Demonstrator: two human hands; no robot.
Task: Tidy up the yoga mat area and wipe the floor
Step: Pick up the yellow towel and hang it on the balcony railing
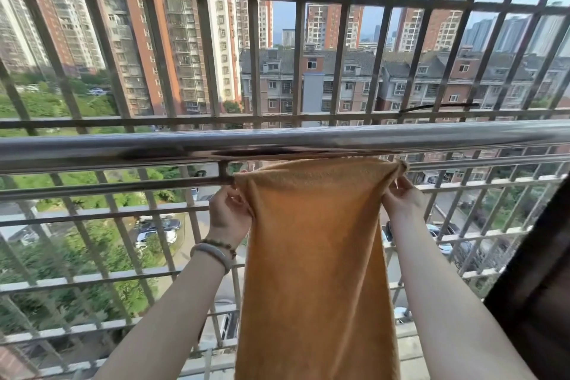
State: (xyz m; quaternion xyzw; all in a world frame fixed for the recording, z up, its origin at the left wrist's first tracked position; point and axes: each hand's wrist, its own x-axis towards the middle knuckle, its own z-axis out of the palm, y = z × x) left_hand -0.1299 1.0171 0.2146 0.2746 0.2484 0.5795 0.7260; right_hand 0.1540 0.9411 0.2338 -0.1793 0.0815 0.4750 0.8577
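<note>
- An orange towel [314, 256] hangs full length in front of a high balcony's railing, its top edge stretched flat just under the polished steel handrail [154, 145]; whether that edge is lapped over a bar or only held against it cannot be told from this angle
- The left hand [229, 213] pinches the towel's upper left corner between thumb and curled fingers, while the right hand [401, 200] pinches the upper right corner, bunching it into a small tuft
- The step looks to be either hanging the cloth on the rail or lifting it off; this view does not settle which
- Done well, both corners stay level and taut so the cloth lies flat, and neither pinch lets go until the towel's weight is balanced over the bar or safely gathered in, since a slip here could drop it through the gaps
- A pale bangle [212, 254] and a string of beads circle the left wrist
- Beyond the handrail stands an outer security grille [200, 40], with apartment blocks [185, 49] behind it and parked cars [157, 230] far below
</note>
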